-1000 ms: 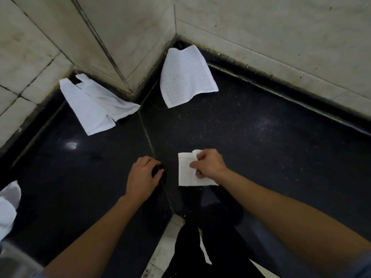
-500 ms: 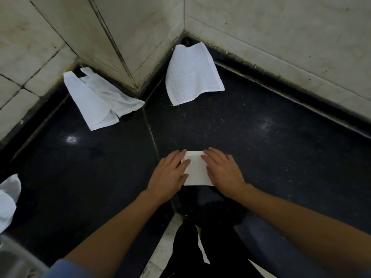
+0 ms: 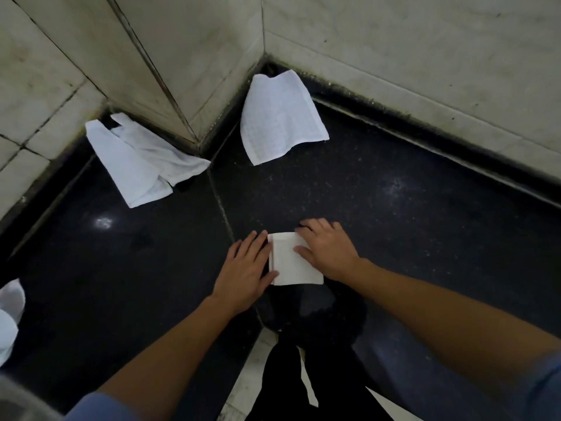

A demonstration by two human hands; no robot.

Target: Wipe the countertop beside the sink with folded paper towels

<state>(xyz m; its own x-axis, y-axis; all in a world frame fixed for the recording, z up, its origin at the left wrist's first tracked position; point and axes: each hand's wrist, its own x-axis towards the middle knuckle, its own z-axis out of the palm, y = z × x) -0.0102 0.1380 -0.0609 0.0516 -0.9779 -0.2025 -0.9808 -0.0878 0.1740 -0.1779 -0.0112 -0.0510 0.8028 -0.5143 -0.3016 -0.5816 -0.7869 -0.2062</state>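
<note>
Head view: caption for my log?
Left hand touches, right hand presses a folded towel on the countertop; two loose towels beyond.

A folded paper towel (image 3: 294, 262) is flanked by both hands on the bench (image 3: 394, 226), with two loose towels (image 3: 139, 165) (image 3: 280, 120) laid behind against the walls (image 3: 182, 41).

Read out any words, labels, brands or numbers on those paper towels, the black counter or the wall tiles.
No readable text anywhere.
Folded paper towel between the left hand and right hand: plain white.
Towel in the corner: only a faint grid texture, no letters.
Crumpled towel, countertop, wall tiles: unmarked.
</note>
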